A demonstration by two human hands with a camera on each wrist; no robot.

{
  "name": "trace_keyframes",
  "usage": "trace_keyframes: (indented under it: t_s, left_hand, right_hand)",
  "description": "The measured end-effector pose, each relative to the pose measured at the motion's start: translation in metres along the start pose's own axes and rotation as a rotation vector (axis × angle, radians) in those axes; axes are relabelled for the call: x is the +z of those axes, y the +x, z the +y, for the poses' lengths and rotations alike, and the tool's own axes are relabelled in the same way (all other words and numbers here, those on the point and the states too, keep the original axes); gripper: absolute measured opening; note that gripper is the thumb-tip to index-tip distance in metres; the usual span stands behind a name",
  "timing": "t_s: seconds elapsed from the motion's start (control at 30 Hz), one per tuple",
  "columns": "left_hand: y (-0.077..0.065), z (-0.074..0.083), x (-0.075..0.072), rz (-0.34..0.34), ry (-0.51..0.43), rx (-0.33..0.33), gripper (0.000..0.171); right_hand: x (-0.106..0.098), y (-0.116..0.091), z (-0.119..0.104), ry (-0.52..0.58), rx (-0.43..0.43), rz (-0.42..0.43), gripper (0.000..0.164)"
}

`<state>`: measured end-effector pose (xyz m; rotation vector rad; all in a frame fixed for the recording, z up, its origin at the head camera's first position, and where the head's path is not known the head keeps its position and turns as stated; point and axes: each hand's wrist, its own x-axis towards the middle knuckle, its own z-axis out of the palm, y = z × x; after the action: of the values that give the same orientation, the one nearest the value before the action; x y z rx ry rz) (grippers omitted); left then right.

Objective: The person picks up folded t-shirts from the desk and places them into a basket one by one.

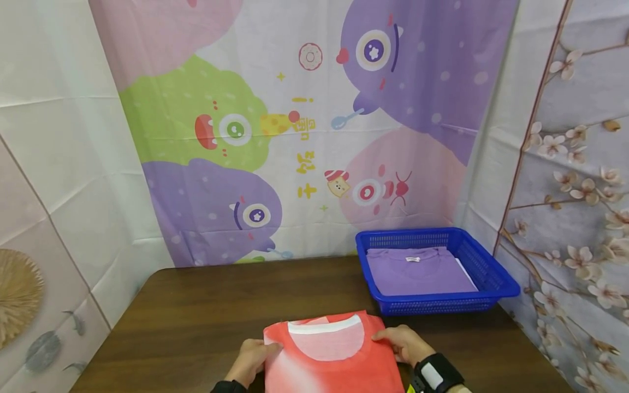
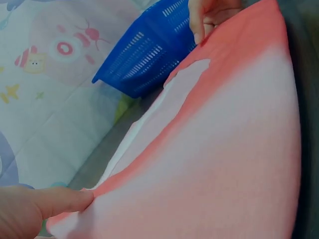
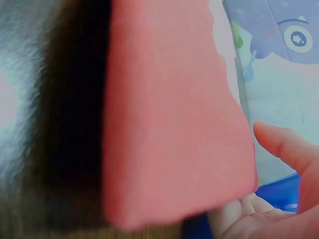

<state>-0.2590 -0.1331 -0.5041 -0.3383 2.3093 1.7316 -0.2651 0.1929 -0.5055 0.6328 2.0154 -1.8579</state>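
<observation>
A folded red T-shirt (image 1: 339, 363) with a white neckband and a pale faded patch lies near the table's front edge. At its left shoulder my left hand (image 1: 251, 357) pinches the cloth, thumb on top. The left wrist view shows that thumb (image 2: 65, 200) pressing on the red fabric near the collar. My right hand (image 1: 407, 344) grips the opposite shoulder corner. In the right wrist view its fingers (image 3: 244, 219) reach under the shirt's edge, and the thumb (image 3: 279, 144) is beside it. Both hands' fingers are partly hidden by the cloth.
A blue plastic basket (image 1: 442, 303) stands at the table's back right, holding a folded purple T-shirt (image 1: 417, 273) with something white beneath it. The brown wooden table (image 1: 211, 305) meets a cartoon-printed curtain (image 1: 314, 218) behind. A floral curtain (image 1: 580, 218) hangs at the right.
</observation>
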Motion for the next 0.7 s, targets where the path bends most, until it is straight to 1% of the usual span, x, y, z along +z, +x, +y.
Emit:
trace_keyframes:
  t_s: [0.03,0.07,0.1,0.17,0.23,0.27,0.3,0.33,0.5,0.7]
  left_hand:
    - [0.001,-0.001,0.001,-0.001,-0.002,-0.003,0.034]
    - [0.006,-0.004,0.0,-0.032,-0.013,-0.009,0.033]
    - [0.007,-0.005,0.002,-0.028,-0.017,-0.012,0.032]
    - [0.006,-0.005,0.004,-0.026,0.011,-0.039,0.036]
    - [0.004,-0.004,0.006,-0.015,0.031,-0.05,0.04]
    - [0.003,-0.002,0.006,-0.011,0.047,-0.059,0.043]
    - [-0.002,0.002,0.008,0.02,0.069,-0.064,0.048]
    - [-0.003,0.003,0.008,0.019,0.085,-0.074,0.05]
    - [-0.005,0.004,0.008,0.013,0.086,-0.056,0.045]
    - [-0.009,0.004,0.005,-0.004,0.065,-0.034,0.038]
  right_hand:
    - [0.0,0.001,0.0,0.008,-0.004,-0.006,0.028]
    - [0.001,0.002,0.0,0.012,-0.007,-0.007,0.028]
    - [0.002,0.003,0.0,0.016,-0.007,-0.01,0.028]
    - [0.002,0.003,0.0,0.013,-0.012,-0.003,0.03]
    - [0.003,0.004,-0.001,0.004,-0.016,0.007,0.033]
    - [0.003,0.004,-0.001,-0.003,-0.02,0.02,0.035]
    - [0.003,0.003,-0.001,-0.007,-0.026,0.028,0.037]
    - [0.003,0.003,0.0,-0.015,-0.033,0.039,0.038]
    - [0.005,0.001,-0.001,-0.046,-0.059,0.075,0.041]
    - [0.008,-0.005,-0.003,-0.063,-0.08,0.093,0.034]
